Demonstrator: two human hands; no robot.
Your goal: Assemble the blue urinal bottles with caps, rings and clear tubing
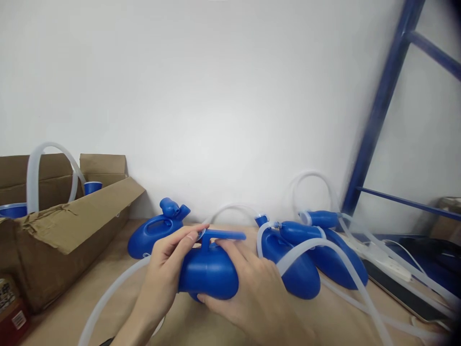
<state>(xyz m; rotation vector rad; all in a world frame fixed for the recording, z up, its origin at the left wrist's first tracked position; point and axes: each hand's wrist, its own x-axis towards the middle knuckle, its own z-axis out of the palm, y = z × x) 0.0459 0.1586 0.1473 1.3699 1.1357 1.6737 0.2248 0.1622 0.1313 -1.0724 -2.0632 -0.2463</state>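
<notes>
I hold a blue plastic bottle (209, 269) with both hands just above the wooden table (72, 312). My left hand (165, 274) grips its left side, with thumb and fingertips pinching the clear tube end at the bottle's blue neck (225, 235). My right hand (252, 293) wraps its right side and underside. A translucent hose (108, 298) curves from the neck down toward the lower left.
Three more blue bottles (151, 235) (291, 264) (331, 254) with clear hoses lie behind and to the right. An open cardboard box (65, 226) with hose and blue parts stands at left. A blue metal frame (382, 105) leans at right against the white wall.
</notes>
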